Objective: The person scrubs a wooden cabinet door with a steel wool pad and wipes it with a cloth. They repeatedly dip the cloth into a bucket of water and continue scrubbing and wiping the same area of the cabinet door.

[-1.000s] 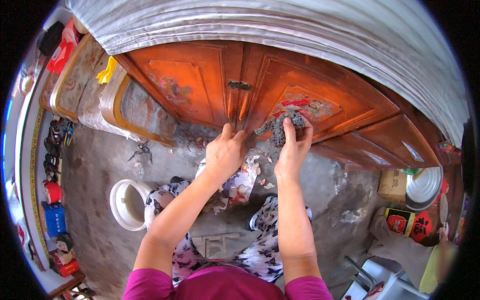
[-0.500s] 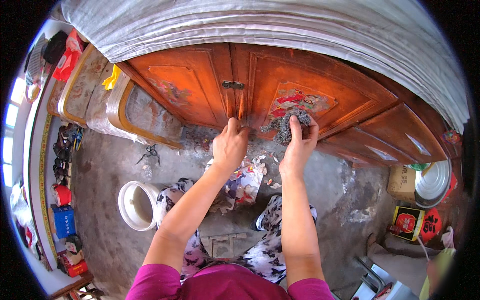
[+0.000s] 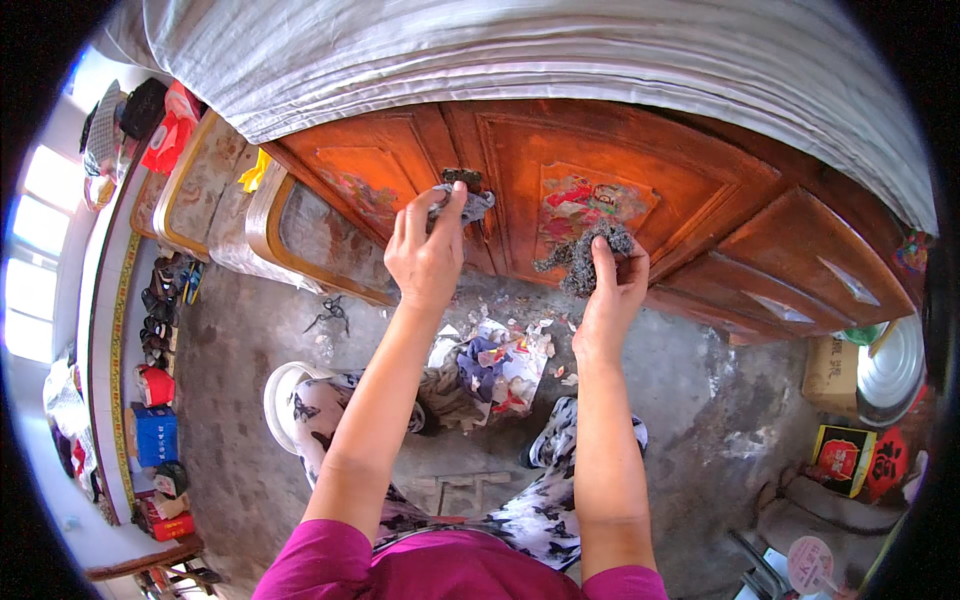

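Observation:
My left hand (image 3: 425, 262) grips a small greyish rag (image 3: 476, 208) just below the dark metal latch (image 3: 460, 177) of a reddish-brown wooden cabinet (image 3: 700, 165). Its fingers press the rag near the seam where the two doors meet. Farther right, my right hand (image 3: 612, 300) pinches a dark grey, curly steel-wool scourer (image 3: 582, 268) between thumb and fingers. The scourer is beside the lower part of the right door's panel, where a torn colourful picture (image 3: 590, 205) clings; whether it touches the wood I cannot tell. Another worn picture (image 3: 362, 192) shows on the left door.
Scraps and crumpled cloths (image 3: 490, 370) lie on the concrete floor between my legs. A white bucket (image 3: 285, 400) stands by my left leg. Plastic-wrapped chairs (image 3: 285, 225) are left of the cabinet, and a grey-white cloth (image 3: 520, 55) drapes over its top. Boxes (image 3: 840, 460) stand at right.
My left hand has risen from the lower door edge to the latch, and a greyish rag now shows in it. The right hand, still holding the scourer, has shifted slightly right with the view.

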Action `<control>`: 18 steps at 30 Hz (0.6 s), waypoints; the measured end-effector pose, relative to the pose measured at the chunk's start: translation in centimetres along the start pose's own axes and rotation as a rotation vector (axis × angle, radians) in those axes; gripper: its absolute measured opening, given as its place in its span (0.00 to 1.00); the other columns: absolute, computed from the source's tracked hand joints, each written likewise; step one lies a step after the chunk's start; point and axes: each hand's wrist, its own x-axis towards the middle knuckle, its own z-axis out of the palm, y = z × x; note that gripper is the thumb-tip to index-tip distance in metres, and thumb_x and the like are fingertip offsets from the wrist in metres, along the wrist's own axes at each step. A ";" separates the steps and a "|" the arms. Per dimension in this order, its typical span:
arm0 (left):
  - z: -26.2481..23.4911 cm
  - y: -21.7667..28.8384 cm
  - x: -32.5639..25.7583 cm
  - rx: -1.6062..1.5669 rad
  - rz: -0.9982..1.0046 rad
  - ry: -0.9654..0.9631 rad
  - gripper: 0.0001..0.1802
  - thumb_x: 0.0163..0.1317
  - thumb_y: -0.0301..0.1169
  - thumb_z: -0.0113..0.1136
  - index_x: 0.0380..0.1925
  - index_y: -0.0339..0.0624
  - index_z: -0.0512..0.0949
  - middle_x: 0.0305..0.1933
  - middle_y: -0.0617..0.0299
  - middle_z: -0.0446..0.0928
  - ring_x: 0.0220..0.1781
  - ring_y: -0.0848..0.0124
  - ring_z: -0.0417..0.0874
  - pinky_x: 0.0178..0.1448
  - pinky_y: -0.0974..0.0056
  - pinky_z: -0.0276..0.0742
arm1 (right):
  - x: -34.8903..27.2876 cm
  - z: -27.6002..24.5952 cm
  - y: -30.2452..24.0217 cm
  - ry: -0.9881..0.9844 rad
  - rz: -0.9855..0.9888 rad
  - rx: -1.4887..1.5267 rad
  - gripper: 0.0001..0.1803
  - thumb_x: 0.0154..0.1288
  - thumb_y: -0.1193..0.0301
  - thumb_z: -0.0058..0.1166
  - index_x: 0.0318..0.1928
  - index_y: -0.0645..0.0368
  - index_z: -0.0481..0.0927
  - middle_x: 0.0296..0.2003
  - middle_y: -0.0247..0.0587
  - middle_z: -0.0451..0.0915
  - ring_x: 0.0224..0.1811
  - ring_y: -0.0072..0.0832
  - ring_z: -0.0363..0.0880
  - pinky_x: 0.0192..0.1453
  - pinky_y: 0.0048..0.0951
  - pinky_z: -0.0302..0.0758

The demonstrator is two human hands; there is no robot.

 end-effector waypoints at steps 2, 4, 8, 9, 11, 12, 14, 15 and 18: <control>0.4 -0.3 -1.0 0.076 0.066 -0.033 0.23 0.56 0.24 0.69 0.52 0.58 0.89 0.48 0.66 0.80 0.42 0.63 0.84 0.41 0.61 0.83 | -0.1 -0.3 -0.2 0.002 0.001 -0.011 0.17 0.70 0.72 0.69 0.54 0.60 0.77 0.49 0.34 0.81 0.50 0.22 0.78 0.59 0.28 0.75; 0.8 -0.7 -2.5 0.110 0.102 -0.068 0.22 0.56 0.25 0.70 0.51 0.58 0.89 0.47 0.67 0.80 0.40 0.64 0.84 0.41 0.62 0.83 | -0.2 -0.4 -0.4 0.003 0.013 -0.012 0.16 0.69 0.71 0.70 0.52 0.59 0.79 0.49 0.32 0.81 0.51 0.22 0.78 0.62 0.28 0.72; 0.1 -0.5 -3.9 -0.177 -0.088 -0.184 0.13 0.57 0.26 0.72 0.43 0.50 0.88 0.43 0.63 0.81 0.42 0.62 0.85 0.44 0.61 0.83 | 0.1 -0.9 -0.8 0.023 -0.001 -0.036 0.16 0.69 0.71 0.69 0.52 0.58 0.79 0.49 0.32 0.81 0.52 0.22 0.78 0.63 0.28 0.71; -0.1 -0.4 -3.9 -0.210 -0.204 -0.134 0.11 0.58 0.26 0.72 0.42 0.48 0.87 0.43 0.62 0.81 0.43 0.60 0.85 0.45 0.60 0.82 | 0.1 -0.8 -0.8 0.021 0.001 -0.041 0.16 0.69 0.71 0.69 0.53 0.59 0.78 0.49 0.33 0.81 0.51 0.22 0.77 0.62 0.28 0.72; -0.5 0.1 -3.2 -0.276 -0.431 -0.030 0.09 0.59 0.26 0.72 0.40 0.45 0.85 0.43 0.60 0.82 0.45 0.57 0.85 0.47 0.58 0.82 | 0.0 -0.7 -1.1 0.022 0.004 -0.049 0.18 0.69 0.71 0.70 0.54 0.60 0.77 0.48 0.35 0.81 0.49 0.23 0.77 0.59 0.29 0.74; -1.0 0.6 -2.4 -0.310 -0.508 -0.037 0.11 0.59 0.27 0.73 0.40 0.44 0.83 0.44 0.59 0.82 0.46 0.53 0.86 0.49 0.56 0.81 | -0.2 -0.8 -1.2 0.014 0.013 -0.042 0.18 0.69 0.71 0.70 0.54 0.60 0.77 0.48 0.35 0.81 0.49 0.23 0.77 0.59 0.28 0.74; -1.0 1.5 0.1 -0.341 -0.423 -0.027 0.11 0.59 0.27 0.73 0.41 0.45 0.82 0.44 0.59 0.82 0.46 0.54 0.85 0.48 0.56 0.81 | -0.2 -1.0 -1.6 0.000 0.028 -0.032 0.18 0.69 0.70 0.70 0.54 0.59 0.77 0.48 0.34 0.80 0.49 0.23 0.77 0.59 0.28 0.75; -0.8 1.8 1.0 -0.349 -0.380 -0.021 0.11 0.59 0.27 0.73 0.41 0.45 0.82 0.44 0.59 0.82 0.45 0.54 0.85 0.47 0.56 0.81 | -0.2 -1.0 -1.5 0.007 0.032 -0.058 0.18 0.69 0.70 0.70 0.54 0.59 0.77 0.48 0.34 0.80 0.48 0.22 0.77 0.58 0.28 0.75; 0.9 1.9 0.3 -0.183 -0.271 -0.033 0.11 0.57 0.27 0.74 0.39 0.49 0.82 0.43 0.62 0.78 0.44 0.57 0.84 0.42 0.55 0.82 | -0.3 -1.1 -1.5 0.019 0.066 -0.037 0.17 0.68 0.68 0.70 0.53 0.57 0.79 0.50 0.32 0.81 0.52 0.22 0.77 0.62 0.28 0.70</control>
